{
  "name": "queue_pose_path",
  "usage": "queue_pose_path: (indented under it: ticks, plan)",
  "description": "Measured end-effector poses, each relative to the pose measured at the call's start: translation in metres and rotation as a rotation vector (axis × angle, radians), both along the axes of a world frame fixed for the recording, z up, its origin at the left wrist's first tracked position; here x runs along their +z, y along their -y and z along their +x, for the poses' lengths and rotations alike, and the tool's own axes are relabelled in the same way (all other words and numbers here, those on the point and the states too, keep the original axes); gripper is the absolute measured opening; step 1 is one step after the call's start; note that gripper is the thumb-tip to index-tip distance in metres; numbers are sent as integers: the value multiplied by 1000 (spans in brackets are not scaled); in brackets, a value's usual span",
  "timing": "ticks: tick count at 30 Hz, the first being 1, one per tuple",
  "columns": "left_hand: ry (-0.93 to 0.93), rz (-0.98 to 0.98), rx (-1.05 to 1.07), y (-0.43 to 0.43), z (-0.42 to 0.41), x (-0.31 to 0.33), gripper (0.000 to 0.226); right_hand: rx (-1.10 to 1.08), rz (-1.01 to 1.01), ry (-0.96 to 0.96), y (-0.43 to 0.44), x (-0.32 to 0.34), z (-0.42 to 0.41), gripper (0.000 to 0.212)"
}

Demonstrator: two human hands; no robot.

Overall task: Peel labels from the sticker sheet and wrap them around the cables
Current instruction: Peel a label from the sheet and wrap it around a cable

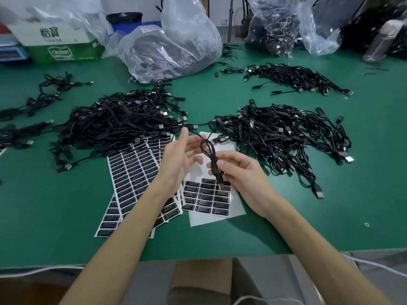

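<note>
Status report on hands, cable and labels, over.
Right hand pinches the looped cable; left hand open beside it. No label seen on cable; part-used sticker sheet lies under the hands. Behind, cable piles overlap the sheets' far edge.

I sit at a table (66,227) with a green top and a grey front edge. Along its far side stand clear bags (182,38) (dark stuff inside), a green and white box (63,47) at the left and a grey bottle (380,42) at the right. Behind them is a white wall (221,12). The light is soft and even. Below my left, the floor (33,292) is brown.
</note>
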State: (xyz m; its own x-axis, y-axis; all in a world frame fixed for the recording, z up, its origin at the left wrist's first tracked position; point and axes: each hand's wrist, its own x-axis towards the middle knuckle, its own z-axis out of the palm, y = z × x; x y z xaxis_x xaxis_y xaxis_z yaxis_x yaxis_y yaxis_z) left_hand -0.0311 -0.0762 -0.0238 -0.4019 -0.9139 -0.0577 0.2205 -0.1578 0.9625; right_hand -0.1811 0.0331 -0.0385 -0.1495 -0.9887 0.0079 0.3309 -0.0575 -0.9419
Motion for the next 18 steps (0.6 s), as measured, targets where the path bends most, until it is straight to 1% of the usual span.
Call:
queue_pose_path:
  ticks: [3,7,10,12,14,16,18]
  plan:
    - [-145,55,44,3,3,1,36,9,-22,-107,1,-3,2,18]
    - [-329,226,44,5,8,2,23,36,-39,-235,-2,-3,4,19]
    - [-398,282,18,7,10,4,19,23,-39,-292,-2,-3,5,13]
    - [-394,302,-32,9,13,3,21,-25,-26,-300,0,-3,5,15]
    - [-342,283,-116,10,17,1,25,-80,-5,-291,3,-3,6,17]
    - [-206,202,-198,10,17,-2,26,-117,15,-284,5,-4,6,18]
    - [-65,130,-282,7,13,-3,26,-126,33,-361,8,-6,4,18]
